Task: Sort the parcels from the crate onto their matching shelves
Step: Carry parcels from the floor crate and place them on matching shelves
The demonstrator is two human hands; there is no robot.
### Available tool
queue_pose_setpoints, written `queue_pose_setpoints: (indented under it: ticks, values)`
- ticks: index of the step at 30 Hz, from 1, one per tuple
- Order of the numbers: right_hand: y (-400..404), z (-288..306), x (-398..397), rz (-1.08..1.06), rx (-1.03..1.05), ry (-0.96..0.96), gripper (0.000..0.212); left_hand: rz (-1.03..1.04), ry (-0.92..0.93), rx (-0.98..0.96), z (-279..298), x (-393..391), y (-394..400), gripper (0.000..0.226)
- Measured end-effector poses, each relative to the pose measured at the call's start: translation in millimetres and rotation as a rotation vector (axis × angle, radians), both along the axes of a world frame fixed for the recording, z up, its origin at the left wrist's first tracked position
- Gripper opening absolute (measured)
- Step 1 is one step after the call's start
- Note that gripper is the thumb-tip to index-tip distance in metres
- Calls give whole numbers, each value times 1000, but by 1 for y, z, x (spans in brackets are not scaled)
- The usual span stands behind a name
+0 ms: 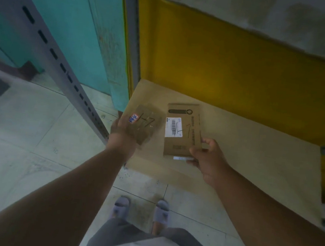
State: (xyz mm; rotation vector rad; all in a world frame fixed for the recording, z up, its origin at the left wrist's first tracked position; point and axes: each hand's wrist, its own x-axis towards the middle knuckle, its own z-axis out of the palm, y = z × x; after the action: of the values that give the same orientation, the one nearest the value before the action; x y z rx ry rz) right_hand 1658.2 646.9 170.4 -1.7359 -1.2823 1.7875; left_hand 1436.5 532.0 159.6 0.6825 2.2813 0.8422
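Note:
A small brown parcel (145,124) marked "1-7" with a pale sticker sits in my left hand (121,133), held over the left front corner of the tan shelf board (245,151). My right hand (207,157) grips the near end of a longer brown cardboard parcel (182,133) with a white barcode label and a handwritten mark. This parcel hovers over or rests on the shelf board; I cannot tell which. The crate is out of view.
A grey slotted shelf upright (51,51) runs diagonally at the left. Behind the shelf is a yellow back panel (233,70); a teal panel (77,29) stands to the left. Pale floor tiles (25,138) and my slippered feet (140,210) are below.

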Motion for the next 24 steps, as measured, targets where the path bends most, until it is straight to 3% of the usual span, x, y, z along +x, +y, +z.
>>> queue_pose_setpoints:
  ticks: [2, 6, 11, 15, 19, 24]
  values:
    - [0, -6, -4, 9, 25, -16, 45, -59, 90, 32, 6, 20, -18, 68]
    - [0, -21, -12, 66, 51, -92, 48, -115, 96, 73, 10, 50, -52, 55]
    - [4, -24, -17, 462, 393, -552, 38, -189, 67, -67, 13, 65, -79, 49]
    - [3, -11, -14, 619, 404, -716, 43, -200, 79, -86, 24, 72, -88, 47]
    - [-16, 19, -17, 762, 570, -698, 43, -161, 75, -63, 38, 74, -94, 43]
    - [-82, 71, -43, 916, 774, -456, 51, -86, 101, 30, 57, 54, -135, 32]
